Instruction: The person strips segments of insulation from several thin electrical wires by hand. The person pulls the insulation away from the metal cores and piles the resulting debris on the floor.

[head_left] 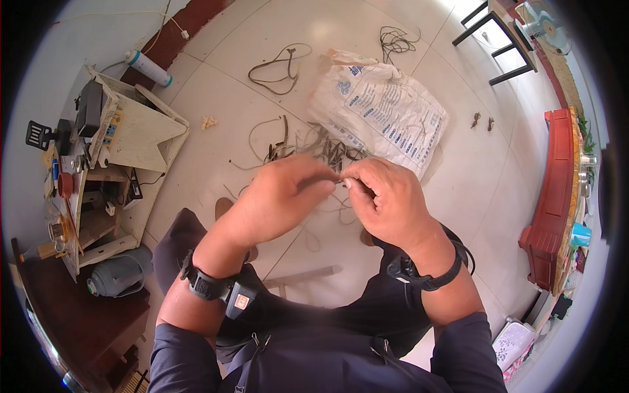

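Note:
My left hand (290,196) and my right hand (388,196) meet fingertip to fingertip above the floor. Between the pinched fingers shows a small dark piece, perhaps of cord or wire; the fingers hide most of it. Behind and below the hands lies a tangled pile of dark cords (334,152), partly covered by my hands. A white woven sack (383,108) with blue printing lies beside the pile. Farther up on the tiles are a looped dark cord (255,78) and a coil of thin dark cord (393,43).
At left stands a worn white wooden cabinet (142,137), with a grey jug (118,275) near its base. A red wooden cabinet (550,196) is at right. Two small dark cord bundles (475,120) lie on the floor. A black-legged stool (496,44) and a fan (546,28) stand at upper right.

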